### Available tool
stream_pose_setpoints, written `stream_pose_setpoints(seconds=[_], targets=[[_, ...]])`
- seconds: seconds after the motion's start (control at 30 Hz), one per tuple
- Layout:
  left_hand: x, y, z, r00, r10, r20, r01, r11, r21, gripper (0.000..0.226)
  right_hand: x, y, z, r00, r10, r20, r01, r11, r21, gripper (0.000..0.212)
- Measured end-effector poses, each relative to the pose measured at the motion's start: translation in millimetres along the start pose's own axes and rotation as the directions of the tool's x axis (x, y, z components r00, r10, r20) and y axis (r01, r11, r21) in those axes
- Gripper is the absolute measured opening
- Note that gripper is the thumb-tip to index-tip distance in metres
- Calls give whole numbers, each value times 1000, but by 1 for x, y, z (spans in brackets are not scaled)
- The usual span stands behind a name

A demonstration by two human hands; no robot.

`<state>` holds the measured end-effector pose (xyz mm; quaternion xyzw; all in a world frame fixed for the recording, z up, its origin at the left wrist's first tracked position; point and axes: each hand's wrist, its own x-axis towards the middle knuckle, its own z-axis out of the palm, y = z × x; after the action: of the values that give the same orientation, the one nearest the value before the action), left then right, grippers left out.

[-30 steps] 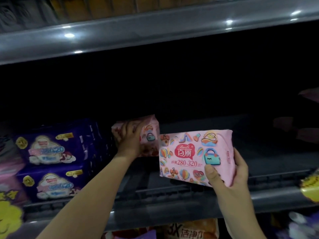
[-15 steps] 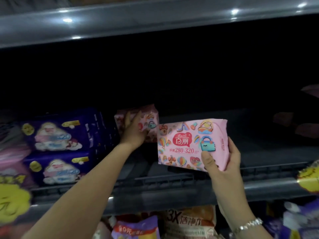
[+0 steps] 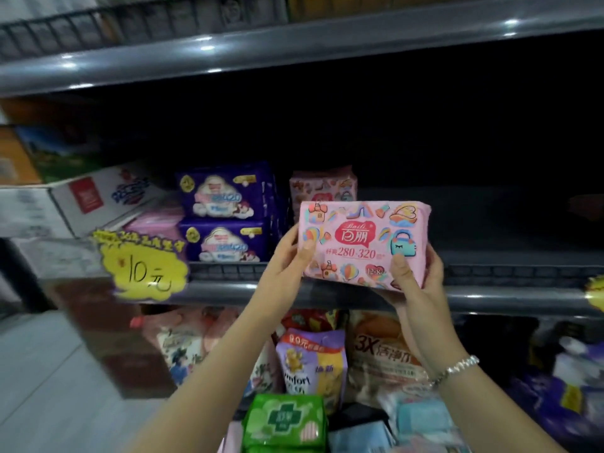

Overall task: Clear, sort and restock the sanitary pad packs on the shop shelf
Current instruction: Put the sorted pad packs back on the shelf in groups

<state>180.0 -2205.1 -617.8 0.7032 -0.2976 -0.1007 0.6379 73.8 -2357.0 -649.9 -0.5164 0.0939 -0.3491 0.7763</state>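
The left hand (image 3: 289, 253) has left the rear pink pack (image 3: 322, 188) and now grips the front pink pad pack (image 3: 362, 245) by its left edge. The right hand (image 3: 415, 276) grips its right end, thumb on the face. Pack held just before the shelf edge (image 3: 490, 297), beside two stacked purple packs (image 3: 225, 212).

Two bare forearms were in view, one on the left and one on the right, both reaching from the near edge toward the far shelving. No sleeve showed on either arm up to the frame edge. The left hand (image 3: 287, 256) carried no ring, watch or band. The right hand (image 3: 413, 273) likewise showed no ring. A silver-coloured bracelet (image 3: 457, 367) of small linked or beaded segments circled the right wrist. Fingernails appeared short and unpainted; finer detail was blurred.
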Motion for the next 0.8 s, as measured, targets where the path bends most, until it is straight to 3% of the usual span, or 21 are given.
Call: stream_pose_setpoints(seconds=[0.07,0.17,0.37,0.47,0.53,0.6,0.7,0.8], targets=[[-21,1,-7,1000,23,-16,-24,999,-27,46,-10,4,6,995,90,49,-94,992,83,93],[-50,-5,-18,998,19,-54,-26,992,-125,52,-28,9,9,975,188,117,-192,981,26,70],[-101,-30,-44,993,-37,-116,14,981,-193,48,-50,24,10,900,393,189,-369,918,-149,79],[-123,-52,-54,991,-87,-100,68,980,-187,50,-64,39,13,879,431,203,-399,899,-181,54],[-135,-73,-63,972,-164,-166,133,974,-186,44,-73,56,15,881,430,199,-388,896,-217,67],[-145,-107,-76,924,-274,-266,218,950,-222,37,-84,77,19,883,437,170,-384,882,-274,91],[-163,-169,-101,803,-435,-407,354,898,-261,22,-97,109,21,892,432,130,-367,862,-349,88],[-178,-229,-123,673,-551,-494,508,829,-234,15,-103,134,25,896,429,115,-343,833,-433,104]])
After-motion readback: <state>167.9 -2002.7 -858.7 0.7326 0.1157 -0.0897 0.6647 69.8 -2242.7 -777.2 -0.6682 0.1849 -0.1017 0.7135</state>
